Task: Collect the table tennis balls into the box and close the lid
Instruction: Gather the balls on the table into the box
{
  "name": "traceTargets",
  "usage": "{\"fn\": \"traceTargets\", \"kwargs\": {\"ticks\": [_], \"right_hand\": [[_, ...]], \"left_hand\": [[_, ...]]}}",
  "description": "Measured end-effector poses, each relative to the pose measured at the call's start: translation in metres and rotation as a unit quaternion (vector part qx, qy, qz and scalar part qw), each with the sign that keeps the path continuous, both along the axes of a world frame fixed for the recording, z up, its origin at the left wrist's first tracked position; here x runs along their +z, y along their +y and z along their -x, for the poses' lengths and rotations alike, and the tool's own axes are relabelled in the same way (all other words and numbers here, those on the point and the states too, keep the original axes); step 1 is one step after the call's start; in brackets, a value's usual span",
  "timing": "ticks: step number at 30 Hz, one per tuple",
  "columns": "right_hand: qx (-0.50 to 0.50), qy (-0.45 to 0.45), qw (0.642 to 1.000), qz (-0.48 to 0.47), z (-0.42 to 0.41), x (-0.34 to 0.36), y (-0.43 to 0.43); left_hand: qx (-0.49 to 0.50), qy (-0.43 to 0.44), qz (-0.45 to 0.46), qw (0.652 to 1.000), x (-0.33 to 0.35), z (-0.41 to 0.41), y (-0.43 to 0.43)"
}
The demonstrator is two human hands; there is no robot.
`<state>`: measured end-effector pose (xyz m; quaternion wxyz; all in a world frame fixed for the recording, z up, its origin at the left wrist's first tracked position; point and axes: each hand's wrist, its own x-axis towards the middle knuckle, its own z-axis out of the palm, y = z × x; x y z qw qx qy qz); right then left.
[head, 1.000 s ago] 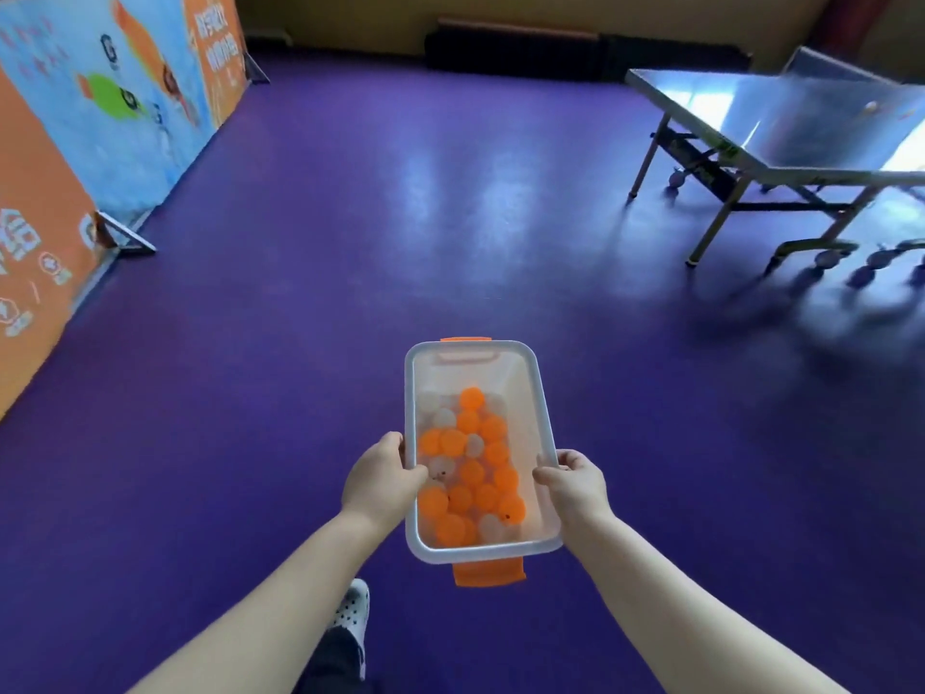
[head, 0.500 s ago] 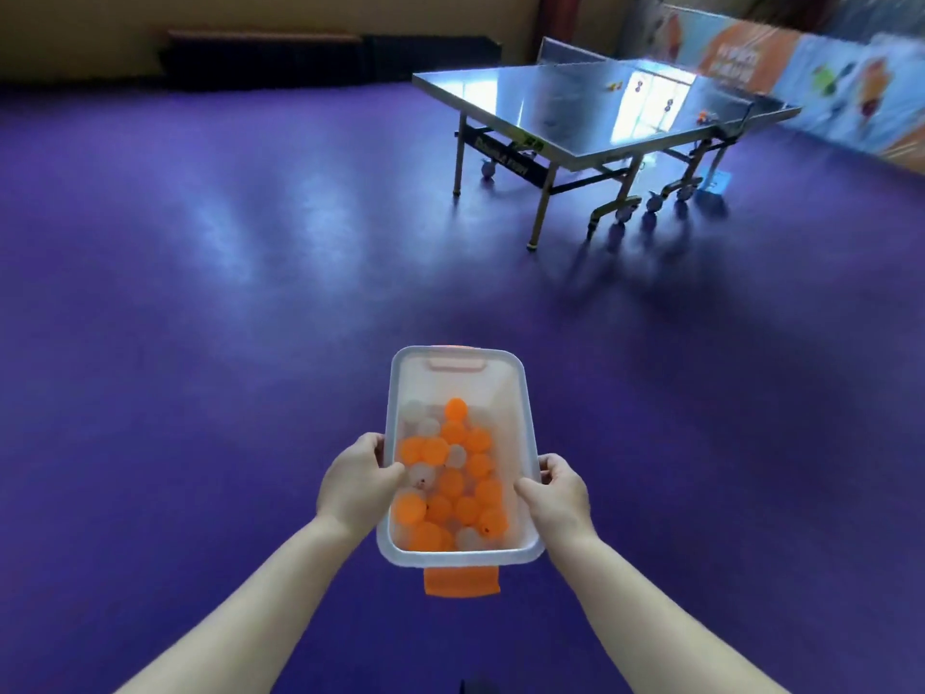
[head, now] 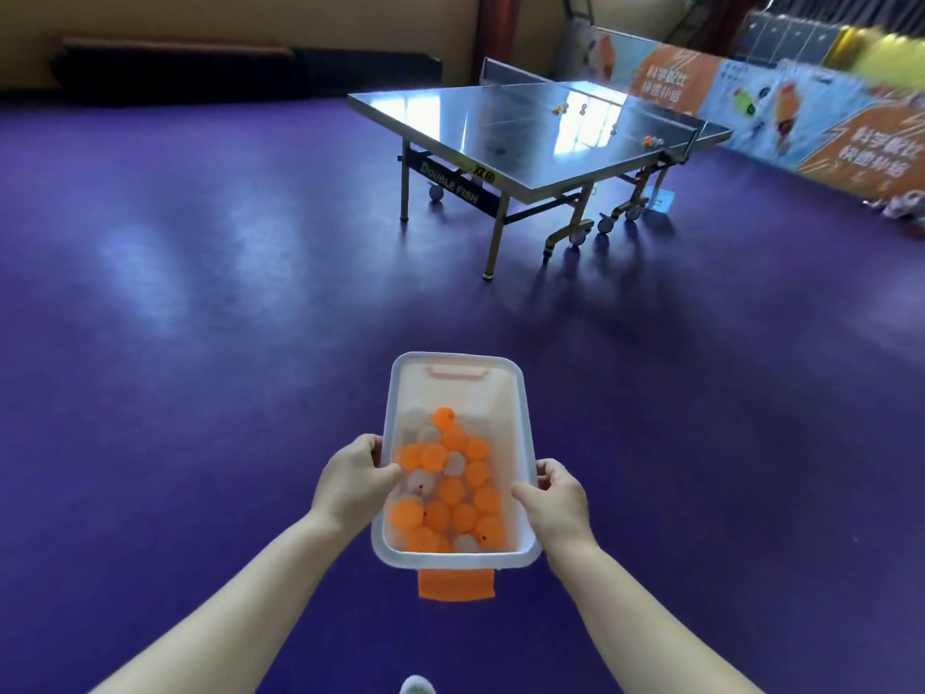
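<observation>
A person's left hand (head: 356, 480) and right hand (head: 556, 498) grip the long sides of an open box (head: 520, 423), part-filled with balls (head: 450, 493), carried between them. More balls (head: 650, 140) lie on the surface (head: 500, 147) well ahead; collecting them looks next, with no lid in sight.

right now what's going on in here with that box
A person carries an open white box with both hands, left hand and right hand gripping its long sides. It holds a pile of orange and white balls, no lid on. A few more balls lie on the table tennis table ahead.
</observation>
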<state>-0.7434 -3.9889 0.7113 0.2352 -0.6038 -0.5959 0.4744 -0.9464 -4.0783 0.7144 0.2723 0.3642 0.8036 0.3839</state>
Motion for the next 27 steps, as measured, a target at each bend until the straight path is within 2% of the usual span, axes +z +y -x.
{"fn": "traceTargets", "kwargs": {"ticks": [8,16,22,27], "right_hand": [[0.031,-0.011,0.999,0.011,0.076,0.005,0.133],[0.029,-0.007,0.999,0.013,0.201,-0.007,0.248],[-0.027,-0.001,1.000,-0.004,0.309,0.005,0.337],[-0.088,-0.003,0.996,-0.008,0.365,0.018,0.404]], "left_hand": [[0.003,-0.011,0.003,1.000,0.008,0.077,0.124],[0.008,-0.019,-0.001,1.000,-0.002,0.202,0.238],[-0.027,-0.021,-0.011,0.999,0.007,0.316,0.351],[-0.077,-0.018,-0.012,0.997,0.018,0.380,0.450]]}}
